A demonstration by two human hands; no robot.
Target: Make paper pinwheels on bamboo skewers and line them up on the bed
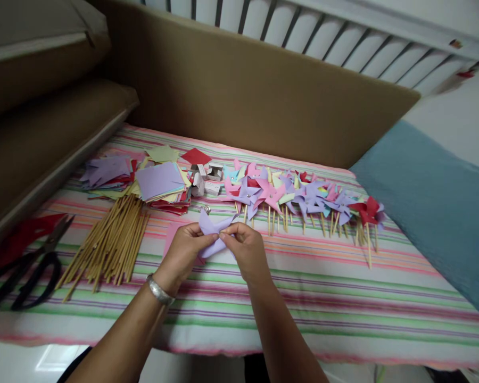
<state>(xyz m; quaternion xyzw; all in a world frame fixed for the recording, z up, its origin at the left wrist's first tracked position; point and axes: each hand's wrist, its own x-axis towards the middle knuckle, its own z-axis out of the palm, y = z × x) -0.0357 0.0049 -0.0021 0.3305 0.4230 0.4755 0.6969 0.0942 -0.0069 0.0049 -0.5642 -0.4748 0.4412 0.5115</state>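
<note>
Works over a white cloth with pink, green and purple stripes (363,311), spread before a tall tan upholstered panel (243,90). Has, along the right half, a crowded row of pink, lilac, red, blue and yellow paper pinwheels on thin wooden sticks (271,194), apparently complete, too overlapped to count. Seems well under way yet far from done, judging by the supplies at left: shows there a thick sheaf of bare tan wooden sticks (107,239), large black-handled metal scissors (46,249), a stack of square coloured paper topped with lilac (162,180), and a looser pile of slit coloured paper (107,171).

Pinches a creased lilac paper piece (216,248), raised over the middle of the cloth, with left hand (182,246) and right hand (245,244) at opposite sides, each with thumb pressed firmly against fingers, thumb tips nearly meeting. Looks part-folded; does not show how many corners are gathered inward.

Includes, beneath and behind the left hand, a flat pink paper piece (170,234); farther back, small white cardboard boxes (213,188); on the left wrist, a silver bangle (159,290); just beyond the lilac paper, a small cluster of shiny metal bits (206,209), too tiny to identify.
</note>
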